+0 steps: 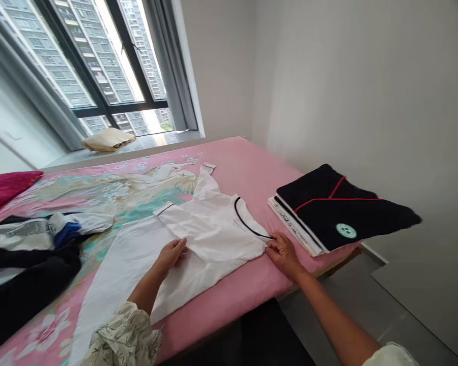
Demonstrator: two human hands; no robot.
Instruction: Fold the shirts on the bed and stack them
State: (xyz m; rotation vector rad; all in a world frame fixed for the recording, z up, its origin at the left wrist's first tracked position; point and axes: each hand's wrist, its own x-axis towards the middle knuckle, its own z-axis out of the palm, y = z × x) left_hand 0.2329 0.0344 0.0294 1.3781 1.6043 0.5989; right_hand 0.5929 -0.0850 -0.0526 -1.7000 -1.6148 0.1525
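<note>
A white short-sleeved T-shirt (217,229) with a black-lined collar lies spread on the pink bedsheet (248,157). Its near sleeve is folded over onto the body, and its far sleeve stretches toward the window. My right hand (283,255) pinches the shirt's shoulder beside the collar, on the right. At the near side, my left hand (172,253) has its fingers closed on the shirt's edge below the folded sleeve; the fingertips are partly hidden. The shirt's lower part reaches to the bottom left of the view.
Right of the shirt stands a stack of folded clothes, with a black garment (328,208) with red piping on top. A heap of dark and white clothes (34,244) lies at left, near a magenta cloth (9,190). A beige bundle (109,139) rests on the windowsill.
</note>
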